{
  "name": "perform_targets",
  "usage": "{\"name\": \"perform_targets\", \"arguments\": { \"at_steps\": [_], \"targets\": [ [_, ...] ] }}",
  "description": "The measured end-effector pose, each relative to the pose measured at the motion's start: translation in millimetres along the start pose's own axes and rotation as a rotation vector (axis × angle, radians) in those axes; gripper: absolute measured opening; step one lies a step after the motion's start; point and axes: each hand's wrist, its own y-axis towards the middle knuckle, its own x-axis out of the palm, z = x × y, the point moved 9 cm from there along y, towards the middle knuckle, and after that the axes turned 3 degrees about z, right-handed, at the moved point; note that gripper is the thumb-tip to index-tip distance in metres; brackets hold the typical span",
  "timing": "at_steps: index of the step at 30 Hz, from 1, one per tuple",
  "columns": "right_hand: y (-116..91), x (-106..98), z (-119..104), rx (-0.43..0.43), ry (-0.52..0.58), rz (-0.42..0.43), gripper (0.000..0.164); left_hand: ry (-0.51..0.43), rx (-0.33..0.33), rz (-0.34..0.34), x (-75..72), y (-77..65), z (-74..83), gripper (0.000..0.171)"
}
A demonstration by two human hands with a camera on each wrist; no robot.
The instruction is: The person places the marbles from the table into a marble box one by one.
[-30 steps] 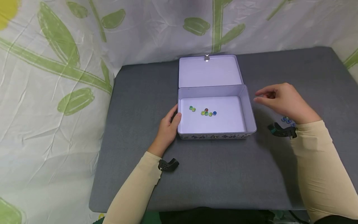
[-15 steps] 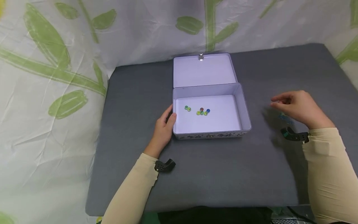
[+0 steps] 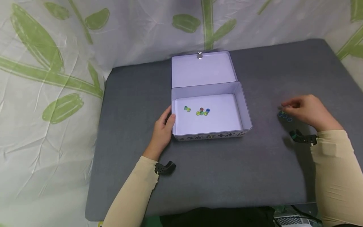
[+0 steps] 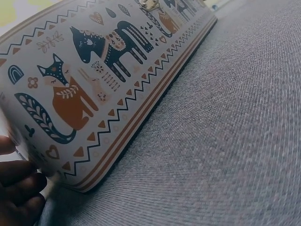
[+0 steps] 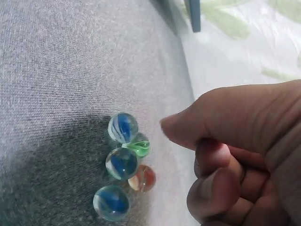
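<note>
Left hand [image 3: 162,134] grips box [image 3: 224,135] at left wall, box nearer tabletop [image 3: 221,176] far edge. Right hand [image 3: 312,112]: thumb-finger gap narrow, nothing seen in it, just beside five loose marbles [image 5: 122,164] toward right edge. Risk: they're bunched; a fingertip nudge could send neighbours rolling off.

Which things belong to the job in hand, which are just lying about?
Likely job:
open rectangular pale box with animal print, left hand touching it;
multicoloured round glass marbles inside it;
blue, green and reddish glass marbles on the grey cloth-covered table, near the right hand.

Just around:
white sheet with green leaves;
silvery object below the table edge, identity unclear.
</note>
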Motion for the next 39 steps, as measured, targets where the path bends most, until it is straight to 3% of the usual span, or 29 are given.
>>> {"name": "perform_targets", "arguments": {
  "at_steps": [10, 22, 29, 39],
  "targets": [
    [5.5, 9.5, 5.7, 0.004, -0.029, -0.088, 0.033, 0.0, -0.017, -0.002, 0.2, 0.7, -1.3, 0.056],
    [7.2, 8.4, 3.4, 0.02, -0.051, -0.125, 0.042, -0.01, -0.011, -0.008, 0.2, -0.2, 0.5, 0.055],
    [13.1, -7.0, -17.7, -0.013, -0.046, -0.092, 0.041, -0.012, -0.018, -0.008, 0.1, 0.1, 0.9, 0.056],
    [23.1, -16.5, -72.0, -0.091, -0.049, -0.068, 0.038, 0.005, -0.026, -0.009, -0.4, 0.5, 1.8, 0.056]
  ]
}}
